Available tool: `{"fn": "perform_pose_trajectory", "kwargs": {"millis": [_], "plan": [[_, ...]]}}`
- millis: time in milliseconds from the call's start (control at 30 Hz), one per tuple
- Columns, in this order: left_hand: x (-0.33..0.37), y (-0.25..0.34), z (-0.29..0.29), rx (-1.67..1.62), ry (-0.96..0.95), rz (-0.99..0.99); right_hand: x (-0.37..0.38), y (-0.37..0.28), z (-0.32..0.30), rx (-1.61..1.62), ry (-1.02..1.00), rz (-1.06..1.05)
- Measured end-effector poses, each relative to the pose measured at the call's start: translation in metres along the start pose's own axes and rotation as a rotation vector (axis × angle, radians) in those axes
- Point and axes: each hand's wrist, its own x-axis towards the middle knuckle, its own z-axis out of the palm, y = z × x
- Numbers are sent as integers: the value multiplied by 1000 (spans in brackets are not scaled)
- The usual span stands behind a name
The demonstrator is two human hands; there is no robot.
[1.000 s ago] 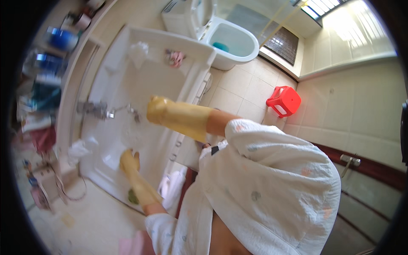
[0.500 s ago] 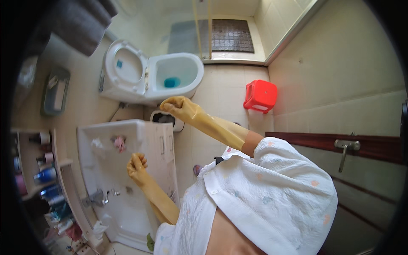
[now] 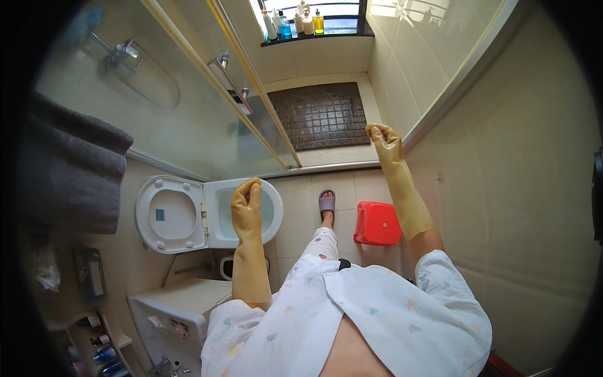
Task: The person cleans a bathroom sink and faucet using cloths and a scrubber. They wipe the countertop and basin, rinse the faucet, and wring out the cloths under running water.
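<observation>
Long yellow rubber gloves cover both my hands and forearms. My left hand (image 3: 246, 207) is raised in front of the open white toilet (image 3: 271, 232), its fingers closed and the thumb pressed against them; nothing shows in it. Farther forward on the right, my right hand (image 3: 386, 143) is held up with its fingers curled together, also with nothing visible in them. It appears beside the shower threshold and the right wall. The toilet lid (image 3: 151, 196) and seat are raised, and my left glove hides part of the bowl.
A red plastic stool (image 3: 379, 224) stands on the floor at the right. Ahead lies a dark shower mat (image 3: 319, 116) behind a sliding glass door (image 3: 207, 81). Bottles (image 3: 307, 23) line the window ledge. A washbasin (image 3: 147, 308) is at lower left, near a hanging grey towel (image 3: 75, 163).
My view has turned from the washbasin toward the shower. My right hand has moved forward and right, and my left hand has come from over the basin to before the toilet.
</observation>
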Motion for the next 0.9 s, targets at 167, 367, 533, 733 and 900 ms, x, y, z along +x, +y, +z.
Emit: {"fn": "perform_pose_trajectory", "kwargs": {"millis": [167,367,533,733,900], "plan": [[121,6,127,37,-157,-33,113,31,-70,-247,189,10],[284,44,224,70,-239,-143,248,14,-84,-359,273,1],[383,32,279,45,-143,-245,375,18,-71,-465,289,-3],[517,-15,314,66,111,-348,592,70,-24,-524,137,-63],[562,-50,312,179,234,-405,725,51,137,-510,-201,-113]]}}
